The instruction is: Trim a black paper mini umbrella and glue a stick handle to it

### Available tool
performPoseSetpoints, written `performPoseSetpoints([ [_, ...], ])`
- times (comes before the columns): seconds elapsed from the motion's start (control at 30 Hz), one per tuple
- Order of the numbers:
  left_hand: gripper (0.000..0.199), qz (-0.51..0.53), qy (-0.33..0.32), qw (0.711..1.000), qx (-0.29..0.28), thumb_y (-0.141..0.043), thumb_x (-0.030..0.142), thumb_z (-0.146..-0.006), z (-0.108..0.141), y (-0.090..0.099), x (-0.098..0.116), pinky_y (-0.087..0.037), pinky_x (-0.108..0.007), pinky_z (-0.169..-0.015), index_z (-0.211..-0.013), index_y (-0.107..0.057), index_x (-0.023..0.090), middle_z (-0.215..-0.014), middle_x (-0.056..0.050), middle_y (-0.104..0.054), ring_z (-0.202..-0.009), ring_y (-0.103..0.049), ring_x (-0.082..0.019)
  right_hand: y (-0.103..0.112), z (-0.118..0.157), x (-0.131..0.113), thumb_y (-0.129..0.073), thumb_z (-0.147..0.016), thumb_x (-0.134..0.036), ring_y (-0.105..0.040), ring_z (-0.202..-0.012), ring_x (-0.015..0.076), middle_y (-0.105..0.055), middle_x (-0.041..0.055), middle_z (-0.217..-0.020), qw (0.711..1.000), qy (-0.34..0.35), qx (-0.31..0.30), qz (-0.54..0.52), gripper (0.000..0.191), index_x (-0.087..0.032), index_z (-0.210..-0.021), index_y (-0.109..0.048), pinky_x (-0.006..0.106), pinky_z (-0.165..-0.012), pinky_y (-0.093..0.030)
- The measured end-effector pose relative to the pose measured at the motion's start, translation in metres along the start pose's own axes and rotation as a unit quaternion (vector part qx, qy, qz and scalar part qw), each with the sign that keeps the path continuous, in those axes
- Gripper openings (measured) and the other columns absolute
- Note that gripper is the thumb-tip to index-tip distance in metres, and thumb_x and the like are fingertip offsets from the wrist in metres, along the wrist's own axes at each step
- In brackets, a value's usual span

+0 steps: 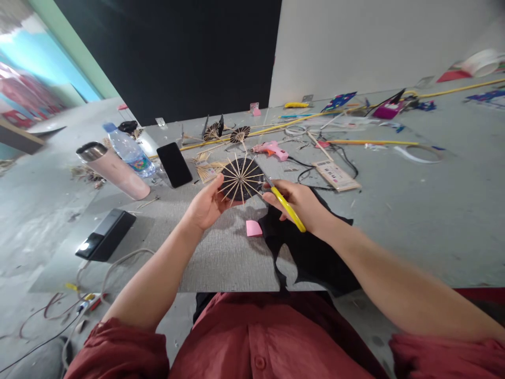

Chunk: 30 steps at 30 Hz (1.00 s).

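Observation:
My left hand (208, 204) grips the left edge of a round black disc (241, 179), which has several thin wooden sticks spread out from its centre like spokes. Some stick ends poke past the rim. In my right hand (294, 202) is a yellow-handled cutter or pair of scissors (288, 209); its metal tip is near the disc's right edge, and whether it touches cannot be made out. Black cloth (311, 252) with cut-out curves lies under my right hand. A pink paper piece (253, 228) sits beside the cloth, below the disc.
A pink tumbler (118, 173), a water bottle (130, 150), a phone (174, 165) and a power bank (105, 235) with a cable are at the left. Behind the disc lie a pink glue gun (272, 150), small stick wheels (240, 135) and a cardboard pack (336, 175).

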State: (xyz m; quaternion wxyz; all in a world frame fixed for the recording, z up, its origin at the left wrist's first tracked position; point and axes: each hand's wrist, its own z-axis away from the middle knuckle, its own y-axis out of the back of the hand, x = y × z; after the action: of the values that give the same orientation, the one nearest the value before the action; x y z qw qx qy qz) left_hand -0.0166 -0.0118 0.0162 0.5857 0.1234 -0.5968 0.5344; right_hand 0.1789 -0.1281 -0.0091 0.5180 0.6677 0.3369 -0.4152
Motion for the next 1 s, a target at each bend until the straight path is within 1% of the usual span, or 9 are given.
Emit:
performPoseSetpoints([
  [0.07,0.024,0.018,0.01,1.0,-0.006,-0.058,0.034,-0.098,0.001,-0.002,-0.002,-0.064,-0.04,-0.082,-0.108,-0.07,0.016,-0.099,-0.009,-0.076,-0.084,-0.074,-0.02,-0.001,0.0,0.002,-0.066,-0.085,-0.063,-0.047,-0.059,0.0129,-0.059,0.002,-0.076,1.0,0.007,0.013,0.016,0.049,-0.018,-0.106,-0.068,0.025,-0.047,-0.045],
  [0.23,0.026,0.052,0.023,0.998,-0.004,-0.049,0.03,-0.102,0.002,-0.002,0.002,-0.062,-0.031,-0.079,-0.103,-0.071,0.015,-0.093,-0.007,-0.077,-0.078,-0.073,-0.016,-0.002,0.0,0.006,-0.064,-0.087,-0.063,-0.05,-0.064,0.0153,-0.06,0.0033,-0.077,0.998,0.017,0.036,0.037,0.052,-0.017,-0.111,-0.067,0.026,-0.051,-0.044],
  [0.33,0.029,0.053,0.029,0.998,-0.007,-0.047,0.03,-0.103,0.002,-0.002,0.002,-0.063,-0.032,-0.078,-0.102,-0.071,0.014,-0.092,-0.008,-0.077,-0.077,-0.073,-0.016,-0.002,0.0,0.007,-0.062,-0.088,-0.064,-0.05,-0.065,0.0151,-0.059,0.0029,-0.077,0.998,0.007,0.044,0.04,0.054,-0.017,-0.113,-0.066,0.026,-0.052,-0.044],
  [0.43,0.029,0.053,0.026,0.998,0.002,-0.046,0.029,-0.104,0.002,-0.004,0.0,-0.063,-0.032,-0.077,-0.1,-0.071,0.014,-0.089,-0.008,-0.077,-0.075,-0.073,-0.016,-0.002,0.0,0.006,-0.062,-0.088,-0.064,-0.05,-0.065,0.015,-0.058,0.0024,-0.076,0.998,0.001,0.04,0.041,0.054,-0.016,-0.113,-0.066,0.026,-0.053,-0.044],
  [0.63,0.026,0.054,-0.002,0.997,0.052,-0.045,0.023,-0.104,0.0,-0.004,-0.001,-0.061,-0.027,-0.076,-0.095,-0.068,0.014,-0.085,-0.005,-0.076,-0.073,-0.072,-0.012,-0.003,0.001,0.004,-0.068,-0.084,-0.063,-0.051,-0.064,0.015,-0.061,0.0026,-0.076,0.999,0.015,0.033,0.023,0.051,-0.017,-0.107,-0.067,0.026,-0.051,-0.044],
  [0.77,0.019,0.035,-0.031,0.997,0.061,-0.052,0.024,-0.1,-0.004,0.0,0.001,-0.06,-0.024,-0.071,-0.096,-0.068,0.015,-0.086,-0.004,-0.075,-0.071,-0.071,-0.011,-0.003,0.0,0.004,-0.069,-0.083,-0.063,-0.047,-0.057,0.0121,-0.057,0.0006,-0.074,0.999,0.022,0.021,0.018,0.05,-0.019,-0.106,-0.067,0.024,-0.047,-0.044],
  [0.83,0.016,0.026,-0.046,0.996,0.065,-0.057,0.025,-0.098,-0.005,0.002,0.001,-0.059,-0.023,-0.068,-0.094,-0.069,0.015,-0.084,-0.004,-0.075,-0.069,-0.071,-0.011,-0.003,0.001,0.002,-0.067,-0.083,-0.065,-0.045,-0.053,0.0106,-0.054,-0.0008,-0.073,1.0,0.01,0.005,0.001,0.052,-0.019,-0.107,-0.066,0.023,-0.043,-0.045],
  [0.93,0.013,0.016,-0.071,0.994,0.081,-0.061,0.026,-0.095,-0.004,0.003,0.003,-0.058,-0.022,-0.063,-0.091,-0.068,0.015,-0.079,-0.003,-0.074,-0.065,-0.07,-0.011,-0.003,0.001,-0.004,-0.066,-0.082,-0.069,-0.047,-0.051,0.0108,-0.053,-0.0014,-0.072,0.999,-0.018,-0.018,-0.04,0.059,-0.018,-0.112,-0.065,0.023,-0.04,-0.045],
  [1.0,0.012,0.011,-0.081,0.993,0.089,-0.062,0.024,-0.094,-0.003,0.001,0.004,-0.056,-0.021,-0.061,-0.088,-0.068,0.016,-0.076,-0.002,-0.073,-0.062,-0.068,-0.011,-0.003,0.002,-0.008,-0.066,-0.081,-0.069,-0.048,-0.051,0.0111,-0.051,-0.0024,-0.068,0.998,-0.023,-0.028,-0.059,0.062,-0.017,-0.114,-0.064,0.023,-0.039,-0.045],
])
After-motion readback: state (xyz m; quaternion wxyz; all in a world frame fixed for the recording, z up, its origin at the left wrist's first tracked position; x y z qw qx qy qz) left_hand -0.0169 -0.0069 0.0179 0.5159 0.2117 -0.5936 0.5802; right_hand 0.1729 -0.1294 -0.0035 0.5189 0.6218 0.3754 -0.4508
